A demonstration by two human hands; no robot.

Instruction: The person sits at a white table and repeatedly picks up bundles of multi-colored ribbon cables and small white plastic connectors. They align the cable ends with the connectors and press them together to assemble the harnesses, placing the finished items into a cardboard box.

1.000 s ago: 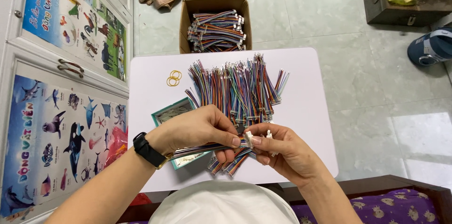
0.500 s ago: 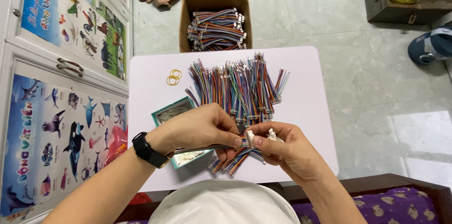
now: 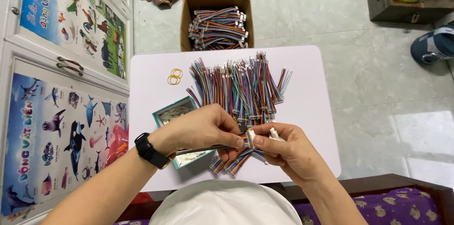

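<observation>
Grip: left hand (image 3: 208,128) pinches wire bundle (image 3: 236,158) low centre of frame; right hand (image 3: 288,151) pinches white connector (image 3: 250,138) at bundle's end. Step judged: fitting connector onto wires. Next move calls for steady alignment of wire ends. Loose wires (image 3: 241,85) fan across counter (image 3: 307,111); teal tray (image 3: 163,111) beside. Versus earlier frame: hands closer together, connector nearer left fingertips.

We see rainbow-striped ribbon cables (image 3: 239,88) on the white desk (image 3: 307,111), yellow rubber bands (image 3: 174,77) at ten o'clock, and a teal-rimmed tray (image 3: 163,114) at eight.
</observation>
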